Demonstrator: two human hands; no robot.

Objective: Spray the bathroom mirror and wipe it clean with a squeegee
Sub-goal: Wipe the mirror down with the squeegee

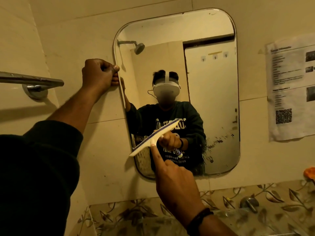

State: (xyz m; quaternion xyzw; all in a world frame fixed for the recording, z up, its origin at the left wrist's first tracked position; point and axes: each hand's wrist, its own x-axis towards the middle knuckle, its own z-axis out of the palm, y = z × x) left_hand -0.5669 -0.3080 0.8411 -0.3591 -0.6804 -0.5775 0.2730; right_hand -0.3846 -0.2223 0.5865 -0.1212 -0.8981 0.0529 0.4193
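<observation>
- Head view: the mirror (211,82) hangs on the tiled wall, and the left hand (99,73) grips its left edge near the upper left corner, fingers curled round the rim; this looks like a brace to keep the glass from swinging or shifting while the blade presses on it.
- The left arm reaches up and forward, nearly straight, with the dark sleeve pushed back from the wrist.
- The squeegee (154,137) sits against the lower left part of the mirror, tilted so its right end is higher than its left, the blade side facing the glass; that slant probably suits a diagonal stroke toward the bottom edge.
- The right hand (177,183) holds the squeegee handle from below, the index finger stretched straight up along the stem to steer and press, the other fingers folded round the handle, which is mostly hidden behind the hand.
- The right forearm rises from the lower right, a dark band on the wrist.
- Dark specks cluster near the mirror's lower right corner, whether dirt or droplets is hard to tell, so that area likely needs wiping yet.
</observation>
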